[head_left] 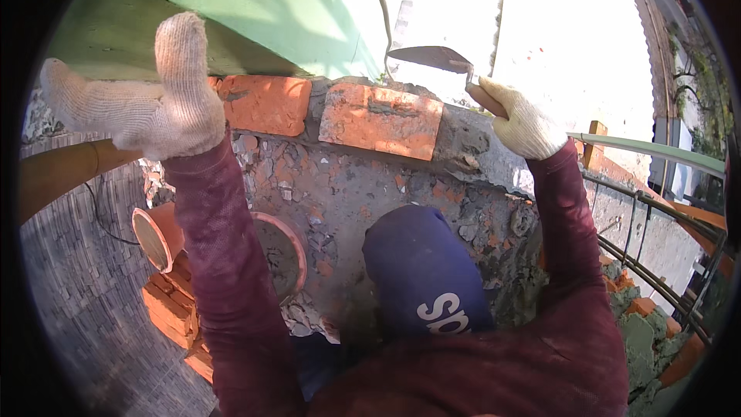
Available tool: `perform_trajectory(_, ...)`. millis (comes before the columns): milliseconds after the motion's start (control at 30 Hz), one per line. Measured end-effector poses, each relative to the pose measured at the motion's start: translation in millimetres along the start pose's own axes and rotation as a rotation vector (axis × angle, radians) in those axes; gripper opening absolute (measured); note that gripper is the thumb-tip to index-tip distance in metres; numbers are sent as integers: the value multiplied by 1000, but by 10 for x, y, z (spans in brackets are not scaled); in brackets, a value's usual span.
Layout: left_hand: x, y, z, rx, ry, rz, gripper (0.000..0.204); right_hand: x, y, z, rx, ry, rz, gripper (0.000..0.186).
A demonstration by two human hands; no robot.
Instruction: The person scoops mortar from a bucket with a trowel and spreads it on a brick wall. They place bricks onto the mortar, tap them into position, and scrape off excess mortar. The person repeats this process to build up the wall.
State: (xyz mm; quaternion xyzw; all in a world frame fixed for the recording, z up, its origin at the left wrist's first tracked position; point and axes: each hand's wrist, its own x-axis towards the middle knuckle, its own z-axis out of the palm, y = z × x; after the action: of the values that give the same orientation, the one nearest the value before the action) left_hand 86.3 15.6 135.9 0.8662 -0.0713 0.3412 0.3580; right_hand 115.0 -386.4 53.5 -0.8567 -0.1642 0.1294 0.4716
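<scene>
At the upper left, my left hand [170, 108] in a white knitted glove is spread apart with nothing visible in it, over the left end of a row of orange bricks along a green wall [231, 8]. Two bricks show clearly, one at left [264, 108] and one in the middle [380, 123], with grey mortar [471, 139] between and right of them. My right hand [529, 120], also gloved, is closed on a trowel [428, 56] by its handle, holding its blade above the brick row's right part, against the bright background.
A pink bucket lies tipped [154, 235]; another pink-rimmed one [282, 255] holds grey material. Stacked bricks [168, 305] sit at left. My blue-clad knee [417, 259] is over the rubble-strewn floor [332, 193]. At right are steel bars [641, 224] and mortar-covered bricks [641, 340].
</scene>
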Motion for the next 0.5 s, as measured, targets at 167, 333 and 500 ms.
perform_trajectory(167, 1285, -1024, -503, -606, 118, -438, 48, -184, 26, -67, -358, -115, -188, 53)
perform_trajectory(333, 1460, -1433, -686, -1684, 147, -743, 50, -313, -285, -91, -378, -141, -41, 56)
perform_trajectory(500, 1286, -1078, -895, -1292, -58, -974, 58, -571, -645, -27, -482, -216, 87, 63)
